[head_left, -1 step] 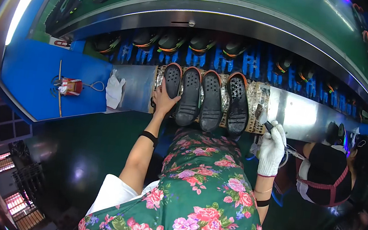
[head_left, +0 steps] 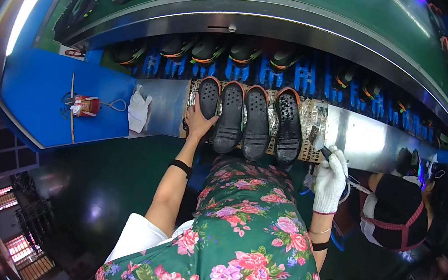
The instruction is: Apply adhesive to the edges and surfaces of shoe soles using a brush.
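Four dark shoe soles with orange-edged toes and rows of round holes lie side by side on a paper-covered strip. My bare left hand is closed round the lower part of the leftmost shoe sole, its thumb across the face. To the right are a second sole, a third sole and a wetter, glossier sole at the right end. In a white knit glove, my right hand grips a brush by its dark handle. The bristles are over the paper, apart from the soles.
A conveyor with blue holders carrying shoes runs behind the strip, under a metal-edged green shelf. On the left, a blue panel holds a small red box; a white glove lies beside it. A co-worker sits at right.
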Action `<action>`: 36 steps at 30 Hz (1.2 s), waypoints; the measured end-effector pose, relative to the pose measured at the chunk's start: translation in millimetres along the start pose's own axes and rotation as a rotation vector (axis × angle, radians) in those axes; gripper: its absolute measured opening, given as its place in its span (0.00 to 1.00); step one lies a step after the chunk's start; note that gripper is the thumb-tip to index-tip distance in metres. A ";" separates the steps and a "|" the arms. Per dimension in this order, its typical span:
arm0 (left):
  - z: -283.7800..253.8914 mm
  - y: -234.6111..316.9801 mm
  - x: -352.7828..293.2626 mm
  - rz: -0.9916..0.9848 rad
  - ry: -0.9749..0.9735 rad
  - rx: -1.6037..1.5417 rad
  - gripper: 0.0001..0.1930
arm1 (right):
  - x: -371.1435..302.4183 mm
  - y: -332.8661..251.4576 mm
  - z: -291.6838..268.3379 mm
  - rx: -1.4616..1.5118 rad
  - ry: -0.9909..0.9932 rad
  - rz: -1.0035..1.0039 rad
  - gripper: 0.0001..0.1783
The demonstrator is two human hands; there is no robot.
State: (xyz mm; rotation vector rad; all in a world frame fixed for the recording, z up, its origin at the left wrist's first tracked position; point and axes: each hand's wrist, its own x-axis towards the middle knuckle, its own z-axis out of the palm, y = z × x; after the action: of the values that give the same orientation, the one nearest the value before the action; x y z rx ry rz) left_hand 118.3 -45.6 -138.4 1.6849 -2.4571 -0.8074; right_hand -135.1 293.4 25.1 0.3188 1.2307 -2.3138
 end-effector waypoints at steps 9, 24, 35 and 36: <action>-99.1 83.1 -35.5 0.283 0.137 -0.714 0.52 | 5.7 -8.6 -13.3 0.038 -0.039 0.011 0.15; -248.6 340.0 154.5 0.788 0.275 0.129 0.53 | 5.5 -25.0 -34.6 0.135 -0.032 -0.072 0.13; -235.7 359.7 175.3 0.738 0.684 0.144 0.47 | 5.1 -27.3 -47.7 0.207 0.008 -0.059 0.12; -227.7 351.9 168.4 0.929 0.834 0.073 0.38 | 6.2 -27.8 -47.1 0.207 0.012 -0.054 0.12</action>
State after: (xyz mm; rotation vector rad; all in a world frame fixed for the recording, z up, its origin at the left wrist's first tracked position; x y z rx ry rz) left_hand -175.2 -187.9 174.1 0.4980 -2.1995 0.0997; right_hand -156.3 343.4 15.6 0.3752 1.0184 -2.4945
